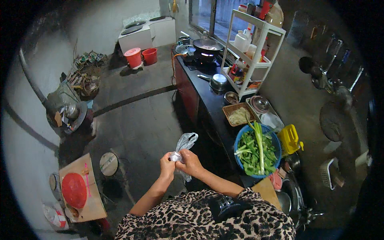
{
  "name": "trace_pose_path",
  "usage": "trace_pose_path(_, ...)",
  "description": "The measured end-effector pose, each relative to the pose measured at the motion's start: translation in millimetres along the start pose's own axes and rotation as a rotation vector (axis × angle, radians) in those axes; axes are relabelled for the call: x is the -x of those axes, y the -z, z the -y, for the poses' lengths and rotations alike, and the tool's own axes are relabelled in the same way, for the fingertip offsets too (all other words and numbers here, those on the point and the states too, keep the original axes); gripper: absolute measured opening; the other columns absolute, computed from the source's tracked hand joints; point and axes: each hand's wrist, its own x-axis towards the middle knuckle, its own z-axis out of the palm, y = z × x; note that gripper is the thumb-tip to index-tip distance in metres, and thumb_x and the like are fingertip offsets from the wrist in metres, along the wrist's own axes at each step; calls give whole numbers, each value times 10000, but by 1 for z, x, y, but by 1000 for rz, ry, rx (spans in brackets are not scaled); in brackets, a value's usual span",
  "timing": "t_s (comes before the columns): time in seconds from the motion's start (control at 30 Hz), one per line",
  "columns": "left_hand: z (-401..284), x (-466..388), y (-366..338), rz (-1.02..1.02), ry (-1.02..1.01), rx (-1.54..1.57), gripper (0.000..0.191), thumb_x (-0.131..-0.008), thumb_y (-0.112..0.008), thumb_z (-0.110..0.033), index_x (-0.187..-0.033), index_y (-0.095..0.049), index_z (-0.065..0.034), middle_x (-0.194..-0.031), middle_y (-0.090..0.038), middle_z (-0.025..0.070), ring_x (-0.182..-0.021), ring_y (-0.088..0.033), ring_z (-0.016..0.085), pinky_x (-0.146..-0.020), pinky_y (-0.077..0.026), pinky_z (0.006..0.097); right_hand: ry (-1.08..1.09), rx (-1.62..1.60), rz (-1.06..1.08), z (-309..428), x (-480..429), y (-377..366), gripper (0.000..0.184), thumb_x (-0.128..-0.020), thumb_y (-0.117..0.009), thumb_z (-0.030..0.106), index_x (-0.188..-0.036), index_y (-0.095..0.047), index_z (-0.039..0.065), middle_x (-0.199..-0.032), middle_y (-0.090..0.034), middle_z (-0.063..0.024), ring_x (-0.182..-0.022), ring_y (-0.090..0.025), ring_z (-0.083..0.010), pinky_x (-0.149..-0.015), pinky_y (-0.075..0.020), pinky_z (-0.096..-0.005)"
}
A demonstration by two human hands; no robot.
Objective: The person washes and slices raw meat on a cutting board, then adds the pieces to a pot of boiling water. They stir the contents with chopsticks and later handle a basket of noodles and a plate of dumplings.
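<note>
Both my hands meet in front of my body on a clear plastic bag (186,141). My left hand (167,165) grips its bunched, twisted middle, with the fingers curled in. Close against it, my right hand (189,162) pinches the same bunched part. One end of the bag sticks up above my fingers, and another bit hangs below my right hand. What the bag holds, if anything, is hidden by my hands. To the right, a blue basin (237,144) of leafy greens and a long scallion (258,147) stands on the black counter (207,108).
A wok (207,45) sits over a lit gas burner at the counter's far end. Nearer are a small saucepan (218,81), a white shelf rack (256,22), a wicker basket (225,111) of pale shreds and a yellow jug (289,139). A low table (96,207) bears a red round item (74,190).
</note>
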Motion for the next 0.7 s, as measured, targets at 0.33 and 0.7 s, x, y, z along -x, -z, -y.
trace_pose_path(0.33, -74, -213, 18, 128, -106, -80, 171, -893, -554, -47, -1042, -617, 9, -909, -637, 43, -787, -590, 105, -698, -495, 258, -56, -191, 220, -72, -236, -18, 306, -768, -631, 257, -947, -566, 17, -905, -628, -221, -828, -614, -410, -709, -485, -472)
trace_pose_path(0.7, -149, -424, 10, 451, 208, 240, 276, -874, -570, -124, -1127, -542, -15, -1023, -574, 41, -940, -591, 157, -843, -485, 300, -121, -261, 133, -154, -437, -42, 288, -747, -689, 183, -945, -568, 12, -869, -623, -196, -794, -632, -340, -712, -500, -411)
